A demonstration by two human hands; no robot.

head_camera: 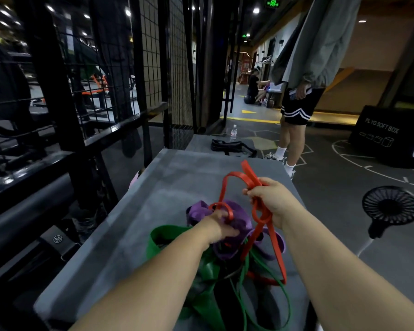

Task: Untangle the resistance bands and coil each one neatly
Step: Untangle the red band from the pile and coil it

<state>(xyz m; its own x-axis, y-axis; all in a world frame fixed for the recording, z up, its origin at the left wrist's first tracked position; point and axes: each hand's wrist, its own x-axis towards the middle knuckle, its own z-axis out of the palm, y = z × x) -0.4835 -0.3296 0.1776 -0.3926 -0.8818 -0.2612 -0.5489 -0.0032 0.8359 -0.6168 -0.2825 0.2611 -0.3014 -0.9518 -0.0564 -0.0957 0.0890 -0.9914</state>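
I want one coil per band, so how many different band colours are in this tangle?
3. The red band is lifted in the right hand, the purple band lies under the left hand, and the green band is nearest. More may be hidden underneath.

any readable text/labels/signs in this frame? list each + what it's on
"PLYO SOFT BOX": white letters on the black padded box at right, above small box outlines.
Green lit ceiling sign: symbols too blurred to read.
Round white logo on the black frame part at lower left: not legible.
Clear plastic water bottle label: too small to read.
Large white mark on the black box's right edge: cut off, unreadable.
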